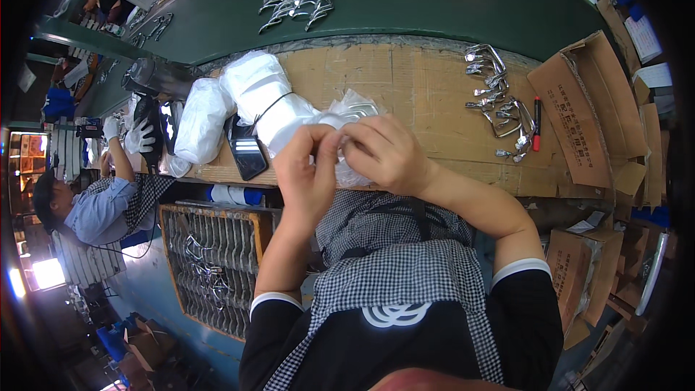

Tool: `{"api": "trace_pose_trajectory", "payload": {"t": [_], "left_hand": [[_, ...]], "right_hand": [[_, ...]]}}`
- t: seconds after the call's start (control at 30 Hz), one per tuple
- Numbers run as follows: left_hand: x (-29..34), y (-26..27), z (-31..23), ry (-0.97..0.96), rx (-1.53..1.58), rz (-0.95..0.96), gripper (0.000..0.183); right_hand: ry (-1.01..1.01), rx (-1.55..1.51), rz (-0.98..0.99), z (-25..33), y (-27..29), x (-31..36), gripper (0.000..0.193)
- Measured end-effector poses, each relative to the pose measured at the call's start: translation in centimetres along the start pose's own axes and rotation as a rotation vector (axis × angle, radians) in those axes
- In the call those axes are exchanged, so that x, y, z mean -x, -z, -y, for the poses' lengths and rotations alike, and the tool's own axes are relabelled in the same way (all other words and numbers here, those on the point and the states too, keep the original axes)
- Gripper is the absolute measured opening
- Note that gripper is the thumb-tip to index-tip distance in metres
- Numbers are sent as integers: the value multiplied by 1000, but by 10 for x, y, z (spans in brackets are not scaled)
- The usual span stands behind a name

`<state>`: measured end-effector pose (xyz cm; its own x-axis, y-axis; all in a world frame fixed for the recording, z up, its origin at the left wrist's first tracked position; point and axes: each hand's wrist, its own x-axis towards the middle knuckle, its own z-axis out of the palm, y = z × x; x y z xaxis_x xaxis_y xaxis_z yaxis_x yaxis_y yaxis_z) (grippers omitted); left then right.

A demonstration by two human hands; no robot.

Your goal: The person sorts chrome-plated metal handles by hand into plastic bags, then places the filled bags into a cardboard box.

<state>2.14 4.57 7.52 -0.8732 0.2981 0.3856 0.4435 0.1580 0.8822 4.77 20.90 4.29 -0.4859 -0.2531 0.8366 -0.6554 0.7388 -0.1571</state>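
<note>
Bare hands, two: left hand (307,166) and right hand (391,153), brought close together over the near edge of the worktop (427,94), the thumb and forefinger of each pinching the film of one clear plastic bag (352,171), the exact hold partly hidden; bag spreading behind and below the fingers, with bent, shiny metal handles (358,110) showing through it just beyond them; white-wrapped bundles, several, to the left of the fingers, the nearest bundle (286,117) circled by a dark band (275,105); dark phone (248,152), left of the fingers, at the worktop edge; loose metal handles (492,83), a group, well to the right of the fingers, beside a red marker (537,130) with black end; open brown carton (575,127), farther right; green surface (413,11), beyond the fingers, bearing a heap of handles (295,6); wood-framed crate (172,268), lower left of the fingers, metal parts inside; co-worker (94,210) in white gloves, far left
</note>
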Motion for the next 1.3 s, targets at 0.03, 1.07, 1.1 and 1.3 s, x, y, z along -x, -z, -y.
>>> {"api": "trace_pose_trajectory", "payload": {"t": [0.03, 1.07, 1.1, 1.3], "left_hand": [[-6, 5, 10, 7, -213, 52, 17], [38, -36, 76, -330, -800, 496, 85], [52, -42, 92, -112, -279, 360, 93], [49, -88, 80, 605, 718, -58, 94]], "right_hand": [[26, -61, 152, -1, -2, 4, 10], [-1518, -1058, 392, -81, -1, 55, 67], [-1514, -1065, 270, -78, -4, 66, 64], [-1376, -981, -11, -56, -9, 97, 72]]}}
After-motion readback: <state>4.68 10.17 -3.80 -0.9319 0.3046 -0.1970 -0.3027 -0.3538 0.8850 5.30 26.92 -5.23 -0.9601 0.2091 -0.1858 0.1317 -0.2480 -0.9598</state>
